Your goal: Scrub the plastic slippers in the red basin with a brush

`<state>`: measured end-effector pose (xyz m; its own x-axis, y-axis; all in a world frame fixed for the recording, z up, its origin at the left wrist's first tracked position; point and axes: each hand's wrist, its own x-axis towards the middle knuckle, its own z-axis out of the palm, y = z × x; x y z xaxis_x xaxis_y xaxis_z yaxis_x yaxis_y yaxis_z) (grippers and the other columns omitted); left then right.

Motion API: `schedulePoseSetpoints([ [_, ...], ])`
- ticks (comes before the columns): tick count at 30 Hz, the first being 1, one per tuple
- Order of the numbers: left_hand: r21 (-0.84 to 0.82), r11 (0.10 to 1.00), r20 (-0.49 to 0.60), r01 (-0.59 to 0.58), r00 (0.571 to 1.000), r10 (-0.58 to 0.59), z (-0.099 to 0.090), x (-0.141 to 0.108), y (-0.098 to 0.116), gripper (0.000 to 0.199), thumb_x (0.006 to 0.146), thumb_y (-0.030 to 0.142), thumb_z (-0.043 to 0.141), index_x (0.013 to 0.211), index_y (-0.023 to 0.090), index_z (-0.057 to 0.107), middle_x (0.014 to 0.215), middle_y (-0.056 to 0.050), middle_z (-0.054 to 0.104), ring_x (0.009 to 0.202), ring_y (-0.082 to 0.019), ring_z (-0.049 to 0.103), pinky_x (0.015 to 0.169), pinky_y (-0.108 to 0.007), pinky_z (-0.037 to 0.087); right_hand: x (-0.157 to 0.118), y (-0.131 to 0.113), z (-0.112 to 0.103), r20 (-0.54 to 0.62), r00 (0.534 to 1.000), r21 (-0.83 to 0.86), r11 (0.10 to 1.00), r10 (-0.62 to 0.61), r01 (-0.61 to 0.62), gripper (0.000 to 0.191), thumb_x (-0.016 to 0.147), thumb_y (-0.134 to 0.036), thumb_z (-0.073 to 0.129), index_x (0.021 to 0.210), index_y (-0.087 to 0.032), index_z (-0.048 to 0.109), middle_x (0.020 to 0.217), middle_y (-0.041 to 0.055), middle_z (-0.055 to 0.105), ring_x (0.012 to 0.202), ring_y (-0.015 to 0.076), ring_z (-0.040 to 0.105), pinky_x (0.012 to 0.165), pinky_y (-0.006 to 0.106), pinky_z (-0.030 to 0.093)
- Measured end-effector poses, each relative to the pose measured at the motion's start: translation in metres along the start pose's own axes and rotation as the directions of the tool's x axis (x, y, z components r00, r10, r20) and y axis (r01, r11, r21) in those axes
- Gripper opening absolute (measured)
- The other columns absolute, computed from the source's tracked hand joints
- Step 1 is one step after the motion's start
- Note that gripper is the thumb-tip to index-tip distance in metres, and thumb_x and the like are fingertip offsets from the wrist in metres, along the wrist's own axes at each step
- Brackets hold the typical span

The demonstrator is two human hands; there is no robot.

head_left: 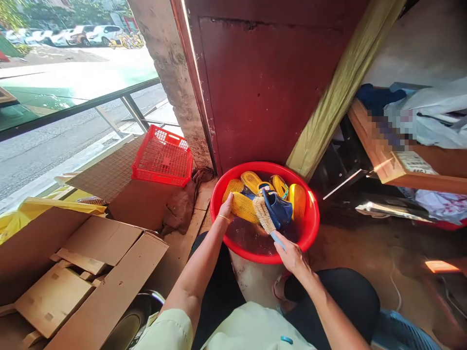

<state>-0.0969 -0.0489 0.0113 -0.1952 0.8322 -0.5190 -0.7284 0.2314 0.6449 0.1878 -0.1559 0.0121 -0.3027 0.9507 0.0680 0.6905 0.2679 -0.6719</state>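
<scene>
A red basin (310, 233) on the floor holds dark water and several yellow and blue slippers. My left hand (226, 206) is closed on the heel end of a slipper (243, 206) whose yellow sole faces up, over the basin's left side. In my right hand (291, 253) is the light blue handle of a scrub brush (264, 216). Its pale bristles lie at the right end of that yellow sole, beside a dark blue slipper (279, 211). Another yellow slipper (297, 200) leans at the basin's right wall.
At the left, a red plastic crate (164, 158) sits on cardboard near a brown cloth (182, 209). An open cardboard box (109, 291) holds wooden pieces. Behind the basin is a dark red door (262, 92); a wooden shelf (419, 167) juts out at right.
</scene>
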Motion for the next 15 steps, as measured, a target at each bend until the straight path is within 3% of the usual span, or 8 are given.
schedulePoseSetpoints([
  [4, 0.06, 0.998, -0.058, 0.01, 0.998, -0.007, -0.001, 0.004, -0.002, 0.051, 0.079, 0.064, 0.071, 0.104, 0.019, 0.071, 0.108, -0.012, 0.074, 0.1, -0.026, 0.071, 0.086, -0.04, 0.058, 0.018, -0.008, 0.003, -0.032, 0.999, 0.004, 1.0, 0.008, -0.008, 0.049, 0.094, -0.031, 0.046, 0.141, -0.024, 0.059, 0.127, 0.0077, 0.072, 0.113, 0.0223, 0.07, 0.097, 0.034, 0.057],
  [6, 0.041, 0.998, -0.002, -0.045, 0.999, 0.045, 0.001, 0.007, -0.005, 0.052, 0.079, 0.064, 0.071, 0.107, 0.02, 0.071, 0.114, -0.011, 0.073, 0.099, -0.023, 0.07, 0.085, -0.035, 0.058, 0.026, -0.01, 0.001, -0.046, 0.999, 0.023, 0.999, 0.027, -0.026, 0.05, 0.094, -0.033, 0.046, 0.141, -0.022, 0.059, 0.126, 0.0092, 0.072, 0.111, 0.0234, 0.07, 0.095, 0.034, 0.057],
  [11, 0.02, 0.985, 0.173, -0.174, 0.971, 0.168, 0.008, 0.014, -0.018, 0.053, 0.076, 0.054, 0.079, 0.115, 0.019, 0.07, 0.121, -0.009, 0.07, 0.094, -0.015, 0.068, 0.075, -0.022, 0.054, 0.032, -0.013, 0.002, 0.031, 0.992, 0.089, 0.988, 0.125, -0.127, 0.055, 0.095, -0.04, 0.044, 0.143, -0.015, 0.057, 0.084, 0.007, 0.078, 0.072, 0.02, 0.075, 0.07, 0.029, 0.06],
  [13, 0.101, 0.979, 0.166, -0.179, 0.973, 0.161, 0.009, 0.015, -0.024, 0.056, 0.079, 0.059, 0.074, 0.12, 0.021, 0.068, 0.124, -0.009, 0.069, 0.099, -0.018, 0.067, 0.073, -0.023, 0.053, 0.025, -0.013, 0.007, 0.031, 0.995, 0.08, 0.992, 0.093, -0.096, 0.056, 0.097, -0.041, 0.042, 0.144, -0.015, 0.055, 0.09, 0.0091, 0.078, 0.076, 0.0201, 0.075, 0.071, 0.028, 0.059],
  [15, 0.183, 0.963, 0.123, -0.196, 0.977, 0.176, 0.009, 0.017, -0.028, 0.059, 0.083, 0.064, 0.066, 0.125, 0.023, 0.066, 0.129, -0.009, 0.067, 0.11, -0.023, 0.065, 0.079, -0.029, 0.055, 0.014, -0.013, 0.013, 0.006, 1.0, 0.047, 0.999, 0.013, -0.013, 0.055, 0.098, -0.04, 0.04, 0.146, -0.015, 0.054, 0.109, 0.0128, 0.077, 0.091, 0.0217, 0.075, 0.079, 0.029, 0.059],
])
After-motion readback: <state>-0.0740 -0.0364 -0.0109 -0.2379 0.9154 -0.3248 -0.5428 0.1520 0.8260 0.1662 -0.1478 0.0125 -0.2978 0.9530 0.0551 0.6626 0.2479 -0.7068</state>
